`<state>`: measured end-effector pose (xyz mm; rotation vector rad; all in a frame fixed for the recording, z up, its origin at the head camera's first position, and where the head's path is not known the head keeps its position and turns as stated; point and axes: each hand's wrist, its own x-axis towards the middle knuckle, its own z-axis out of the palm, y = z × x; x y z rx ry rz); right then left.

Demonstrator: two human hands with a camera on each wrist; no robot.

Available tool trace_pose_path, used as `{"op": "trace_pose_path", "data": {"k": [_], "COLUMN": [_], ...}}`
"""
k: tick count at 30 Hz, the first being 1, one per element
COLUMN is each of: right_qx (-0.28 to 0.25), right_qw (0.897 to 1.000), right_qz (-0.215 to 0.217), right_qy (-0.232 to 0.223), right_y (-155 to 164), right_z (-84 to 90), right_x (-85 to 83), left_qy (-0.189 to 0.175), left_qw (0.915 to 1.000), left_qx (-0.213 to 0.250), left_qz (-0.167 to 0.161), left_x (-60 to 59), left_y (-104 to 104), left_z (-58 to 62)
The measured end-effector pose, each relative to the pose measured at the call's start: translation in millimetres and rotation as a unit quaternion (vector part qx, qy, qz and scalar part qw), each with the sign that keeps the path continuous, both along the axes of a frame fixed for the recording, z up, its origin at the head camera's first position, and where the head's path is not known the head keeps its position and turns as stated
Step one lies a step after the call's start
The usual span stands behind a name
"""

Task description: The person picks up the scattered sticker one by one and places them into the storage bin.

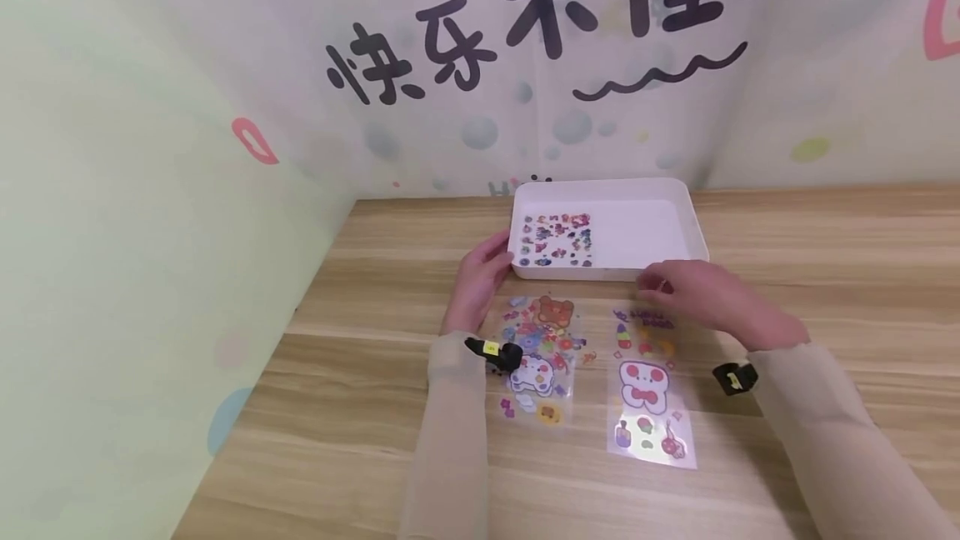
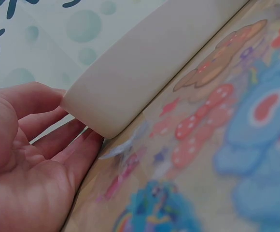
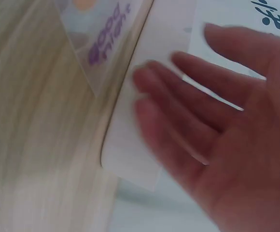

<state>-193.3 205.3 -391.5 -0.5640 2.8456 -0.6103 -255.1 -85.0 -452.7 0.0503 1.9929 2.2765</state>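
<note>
the white tray (image 1: pixel 678 227) sits on the wooden table (image 1: pixel 825 273) near the far wall, and i've got a hand at each near corner. my left hand (image 1: pixel 480 273) cups the tray's near left corner, fingers (image 2: pixel 77 150) loosely straight against its wall, not clamped. my right hand (image 1: pixel 697 294) is spread at the near right side, fingers (image 3: pixel 169 111) apart by the wall; real contact i can't tell. inside the tray lies a small sticker sheet (image 1: pixel 557 240). just in front, two clear sticker sheets lie flat: the bear sheet (image 1: pixel 540 352) on the left, the bunny sheet (image 1: pixel 647 386) on the right. behind stands a printed backdrop (image 1: pixel 525 40).
</note>
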Motion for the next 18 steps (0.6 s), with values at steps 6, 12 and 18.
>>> {"op": "trace_pose_path", "data": {"k": [6,12,18], "right_qx": [0.009,0.015,0.045], "right_qw": [0.998,0.997,0.996], "right_qz": [0.020,0.025,0.006], "right_qy": [-0.052,-0.065,-0.074], "right_y": [0.8,-0.8,-8.9], "right_z": [-2.9,-2.6,0.1], "right_x": [-0.6,2.1,10.0], "left_qy": [-0.007,-0.015,-0.012], "left_qw": [1.0000,0.9999,0.9999], "left_qx": [-0.003,0.004,0.009], "left_qz": [0.004,0.005,-0.001], "left_x": [0.1,1.2,0.8], "left_y": [-0.5,-0.9,0.9], "left_z": [-0.2,1.9,4.1]}}
